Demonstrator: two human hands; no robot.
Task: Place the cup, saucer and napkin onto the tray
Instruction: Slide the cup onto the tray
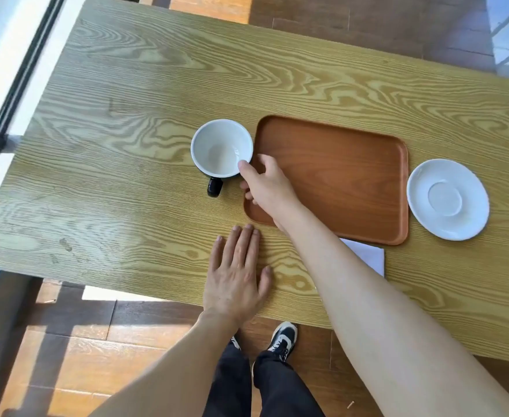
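Your right hand [266,183] reaches across the left end of the tray [337,176], thumb tip touching the near-right rim of the cup [221,147]. Whether the grip has closed on the rim you cannot tell; the other fingers are curled under the hand, out of clear view.

The cup stands upright on the tabletop [126,115] just left of the tray, white inside, dark handle pointing toward you.

Your left hand [236,275] lies flat, palm down, fingers spread slightly, near the tabletop's front edge, holding nothing.

The tray is bare. The saucer [447,200] sits on the tabletop just beside the tray's right edge. The napkin [367,255] lies at the tray's near edge, partly hidden by your right forearm.
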